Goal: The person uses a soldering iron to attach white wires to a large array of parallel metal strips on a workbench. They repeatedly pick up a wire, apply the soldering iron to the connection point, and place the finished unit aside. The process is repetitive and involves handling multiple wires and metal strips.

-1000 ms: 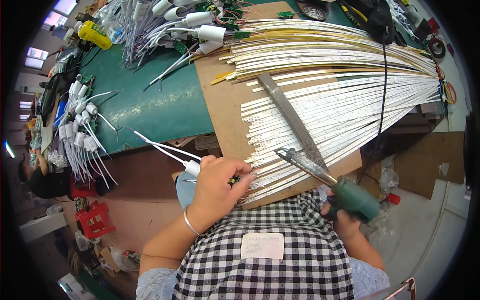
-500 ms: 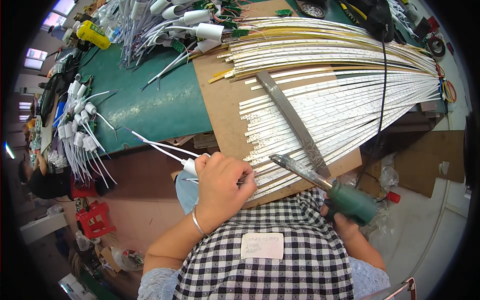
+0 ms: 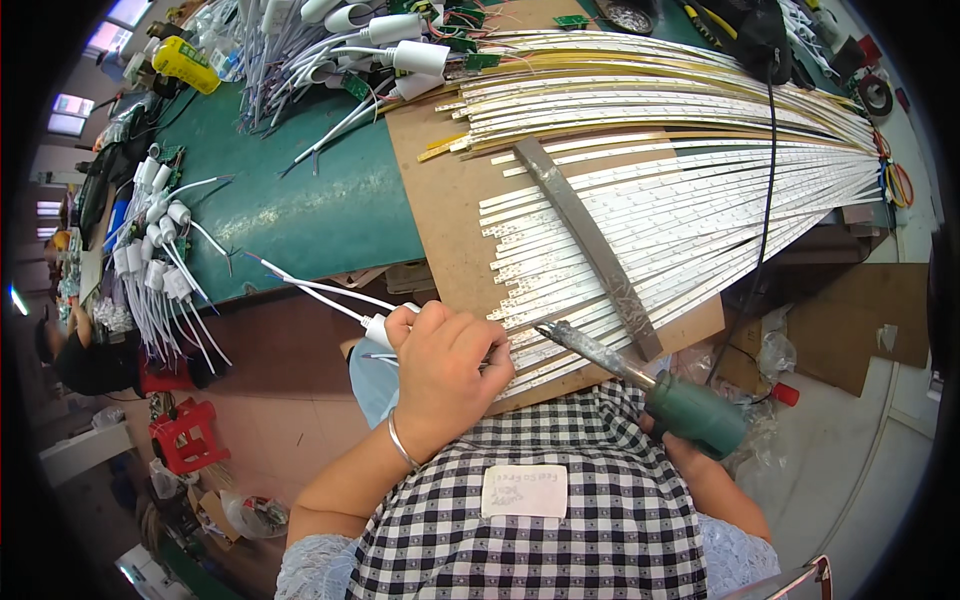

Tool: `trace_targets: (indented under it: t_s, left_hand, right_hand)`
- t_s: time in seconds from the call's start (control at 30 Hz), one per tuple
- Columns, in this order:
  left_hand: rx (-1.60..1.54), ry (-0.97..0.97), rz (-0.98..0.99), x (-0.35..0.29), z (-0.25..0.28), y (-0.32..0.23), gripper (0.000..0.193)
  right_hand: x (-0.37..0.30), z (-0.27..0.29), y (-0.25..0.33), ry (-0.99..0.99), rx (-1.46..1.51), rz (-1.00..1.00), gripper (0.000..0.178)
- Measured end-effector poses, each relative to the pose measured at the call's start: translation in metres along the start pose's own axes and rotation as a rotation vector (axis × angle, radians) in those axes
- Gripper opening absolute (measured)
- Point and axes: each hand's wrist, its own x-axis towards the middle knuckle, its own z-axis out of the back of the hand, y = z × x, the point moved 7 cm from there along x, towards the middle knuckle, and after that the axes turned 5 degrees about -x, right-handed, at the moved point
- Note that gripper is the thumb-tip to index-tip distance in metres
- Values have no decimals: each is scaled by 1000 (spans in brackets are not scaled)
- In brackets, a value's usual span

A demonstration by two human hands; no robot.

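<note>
Counter [image 3: 330,225] was green, kinda shiny. Brown board [image 3: 435,200] lay flat on it, near end sticking out past counter's edge. Tons of thin white strips [image 3: 700,215] fanned across board, right ends bunched tight, with grey-brown bar [image 3: 590,245] lying crosswise on top. Far left of board: messy heap of white-capped cables [image 3: 420,58], plus yellow bottle [image 3: 185,65] near back. Smaller cable bunch [image 3: 160,240] sat at left end, wires drooping over edge. Dark round dish [image 3: 625,18] and black bag [image 3: 757,42] took up far side.

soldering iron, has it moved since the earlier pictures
Yes: against the dark bar, the soldering iron has moved left and lower in the picture, nearer the left hand.
</note>
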Motion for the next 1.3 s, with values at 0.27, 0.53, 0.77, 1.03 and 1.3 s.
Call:
trace_targets:
  t_s: [0.27,0.53,0.77,1.03,1.3]
  left_hand:
    - [-39,14,24,-1,-2,2,15]
    - [-33,41,31,1,-1,1,15]
    - [-34,44,43,2,-2,1,15]
    - [-22,62,48,2,-3,2,15]
    - [-26,81,55,3,-4,1,14]
  right_hand:
    - [17,-7,51,-14,-311,353,24]
    - [17,-12,46,44,-378,345,24]
    - [21,-16,49,60,-358,330,23]
    - [15,-8,31,71,-216,219,27]
    - [42,-37,38,48,453,43,70]
